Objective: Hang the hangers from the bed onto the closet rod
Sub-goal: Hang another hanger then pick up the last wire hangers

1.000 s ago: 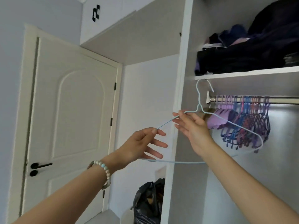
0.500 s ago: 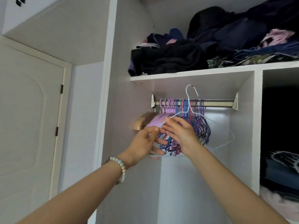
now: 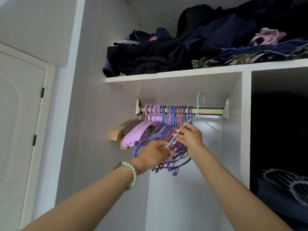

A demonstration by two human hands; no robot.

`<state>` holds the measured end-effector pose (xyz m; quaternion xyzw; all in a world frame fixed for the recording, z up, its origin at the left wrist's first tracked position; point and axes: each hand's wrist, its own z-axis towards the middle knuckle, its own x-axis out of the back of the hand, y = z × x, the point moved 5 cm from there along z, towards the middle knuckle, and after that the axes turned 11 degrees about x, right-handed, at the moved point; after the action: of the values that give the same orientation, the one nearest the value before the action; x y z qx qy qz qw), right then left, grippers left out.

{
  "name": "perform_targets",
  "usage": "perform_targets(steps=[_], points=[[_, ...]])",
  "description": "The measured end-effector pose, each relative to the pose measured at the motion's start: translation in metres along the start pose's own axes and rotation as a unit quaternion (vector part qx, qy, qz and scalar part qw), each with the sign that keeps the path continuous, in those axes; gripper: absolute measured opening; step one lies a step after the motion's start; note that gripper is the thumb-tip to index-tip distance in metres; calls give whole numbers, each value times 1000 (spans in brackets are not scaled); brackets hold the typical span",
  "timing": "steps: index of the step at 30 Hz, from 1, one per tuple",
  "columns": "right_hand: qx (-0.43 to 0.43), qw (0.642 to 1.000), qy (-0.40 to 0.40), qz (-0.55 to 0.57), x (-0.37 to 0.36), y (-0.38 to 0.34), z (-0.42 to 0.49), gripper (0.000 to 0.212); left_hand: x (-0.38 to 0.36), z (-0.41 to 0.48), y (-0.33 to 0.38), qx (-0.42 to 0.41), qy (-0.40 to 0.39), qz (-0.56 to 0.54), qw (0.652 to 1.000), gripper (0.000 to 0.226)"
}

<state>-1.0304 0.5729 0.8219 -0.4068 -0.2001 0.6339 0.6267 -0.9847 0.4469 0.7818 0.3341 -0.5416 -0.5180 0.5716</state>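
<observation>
While left hand (image 3: 155, 153) and right hand (image 3: 190, 137) grip one blue hanger (image 3: 197, 105), one rod (image 3: 210, 110) above

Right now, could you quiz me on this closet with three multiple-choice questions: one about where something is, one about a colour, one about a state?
1. Where is the hook of the pale blue wire hanger?
A. On a door handle
B. Up by the metal closet rod, right of the hung bunch of coloured hangers
C. Among clothes on the top shelf

2. What colour is the broad flat plastic hanger beside the wooden hanger?
A. Green
B. Black
C. Lilac

3. What are the left hand and right hand doing?
A. Both hold the blue hanger
B. Both hang idle
C. Both fold clothes

Answers: 1 B, its hook rises above the rod, right of the last purple hook; 2 C, it shows pale purple; 3 A, each hand's fingers pinch its wire.
</observation>
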Motion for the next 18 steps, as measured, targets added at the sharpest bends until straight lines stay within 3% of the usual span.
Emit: perform_targets(steps=[7,12,15,18], points=[[-23,999,22,-35,10,23,32,31,-13,18,3,8,1,35,999,34],[-33,997,33,-59,20,42,30,31,-17,26,-5,5,15,57,998,21],[-8,995,27,-95,26,48,21,47,-16,25,-13,13,18,47,999,14],[39,986,-8,-161,25,47,2,46,-13,19,-20,19,13,38,999,19]])
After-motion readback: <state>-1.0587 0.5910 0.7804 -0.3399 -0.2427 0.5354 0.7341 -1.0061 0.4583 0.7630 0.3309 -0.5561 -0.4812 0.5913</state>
